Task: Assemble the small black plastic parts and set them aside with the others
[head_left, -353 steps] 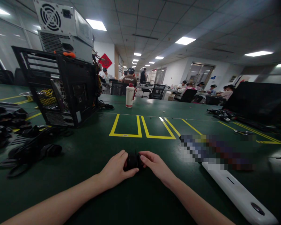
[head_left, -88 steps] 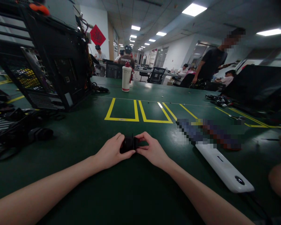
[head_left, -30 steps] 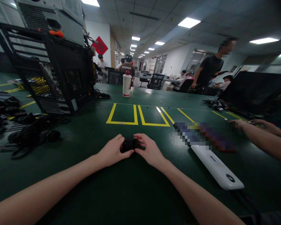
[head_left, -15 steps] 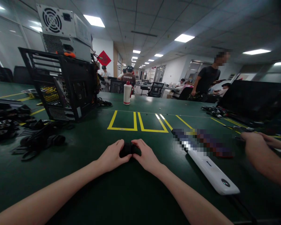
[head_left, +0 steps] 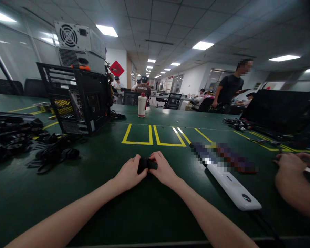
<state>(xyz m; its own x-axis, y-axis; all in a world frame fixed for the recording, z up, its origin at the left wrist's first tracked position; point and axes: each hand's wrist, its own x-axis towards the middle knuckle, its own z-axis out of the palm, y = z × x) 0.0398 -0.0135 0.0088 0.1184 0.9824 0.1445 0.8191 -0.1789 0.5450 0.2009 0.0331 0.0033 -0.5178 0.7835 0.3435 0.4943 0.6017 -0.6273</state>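
My left hand and my right hand meet over the green tabletop, thumbs and fingers curled from either side around a small black object. It looks rounded and dark; its exact kind is hard to make out, and the fingers cover much of it. Beyond the hands, yellow tape outlines mark the table. To the left lies a tangle of black straps and cables. A long white device with a round button and a cable rests to the right of my right hand.
An open black computer case with power supplies on top stands at the left. A white bottle with a red lid stands farther back. A co-worker's hands are at the right, near a dark monitor. Another person stands behind.
The view has shifted slightly, so the case and bottle sit a little farther right and lower. Both my hands still hold the black object, with slight finger movement. The co-worker's hands have moved right.
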